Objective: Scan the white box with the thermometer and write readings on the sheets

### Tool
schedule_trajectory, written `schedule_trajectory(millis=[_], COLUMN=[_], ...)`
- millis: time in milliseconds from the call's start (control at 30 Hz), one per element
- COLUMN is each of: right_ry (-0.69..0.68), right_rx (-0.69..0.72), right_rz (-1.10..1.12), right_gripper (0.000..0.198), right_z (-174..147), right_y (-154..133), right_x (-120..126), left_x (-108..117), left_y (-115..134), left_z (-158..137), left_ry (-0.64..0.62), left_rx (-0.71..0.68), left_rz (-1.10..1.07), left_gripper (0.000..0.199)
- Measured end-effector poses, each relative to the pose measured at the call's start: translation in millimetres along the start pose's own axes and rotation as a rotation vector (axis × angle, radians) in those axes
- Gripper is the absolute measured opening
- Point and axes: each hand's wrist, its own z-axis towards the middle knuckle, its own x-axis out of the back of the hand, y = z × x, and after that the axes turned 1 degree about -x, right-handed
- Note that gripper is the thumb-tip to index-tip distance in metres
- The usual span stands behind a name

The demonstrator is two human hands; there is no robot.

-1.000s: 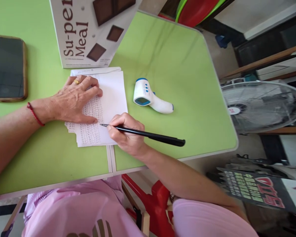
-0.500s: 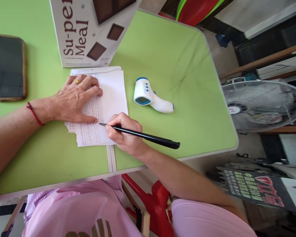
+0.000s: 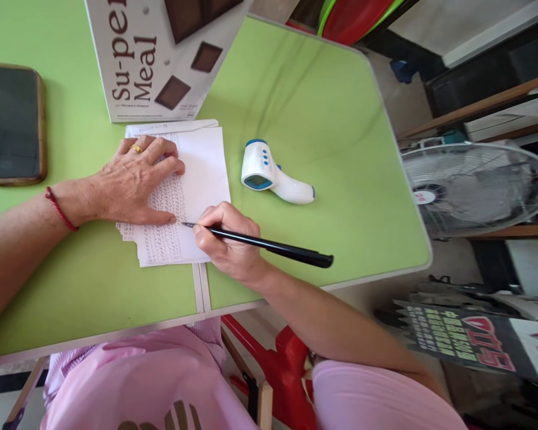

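Note:
A stack of white paper (image 3: 204, 173) lies on the green table (image 3: 341, 131), its left part covered with rows of small handwriting. My left hand (image 3: 141, 179) rests on the written part, fingers spread and slightly bent, with a ring and a red cord at the wrist. In my right hand (image 3: 233, 242) a black pen (image 3: 278, 245) is pinched; its tip touches or nearly touches the paper just beside my left thumb. To the right of the paper lies a white and blue infrared thermometer (image 3: 273, 174).
A "Su-per Meal" box (image 3: 137, 60) stands just behind the paper. A dark phone (image 3: 11, 125) in a brown case lies at the left. Beyond the table's right edge is a fan (image 3: 479, 191), with a printed sign (image 3: 466, 340) below it. A red stool (image 3: 291, 364) stands under the table.
The pen tip has shifted very slightly to the right, and its rear end has swung a little right and up. My left hand keeps its place on the paper.

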Motion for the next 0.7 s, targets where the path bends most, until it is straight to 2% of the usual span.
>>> schedule_trajectory(millis=[267,700], right_ry=[-0.034,-0.015], right_rx=[0.012,-0.026], right_rz=[0.02,-0.005], right_gripper=[0.019,0.021], right_z=[1.8,0.5], right_y=[-2.3,-0.2], right_x=[0.1,0.5], left_x=[2.1,1.3], left_y=[1.7,0.8], left_z=[0.3,-0.5], left_ry=[-0.012,-0.009], left_rx=[-0.006,0.005], left_rz=[0.035,0.019], left_gripper=[0.066,0.065])
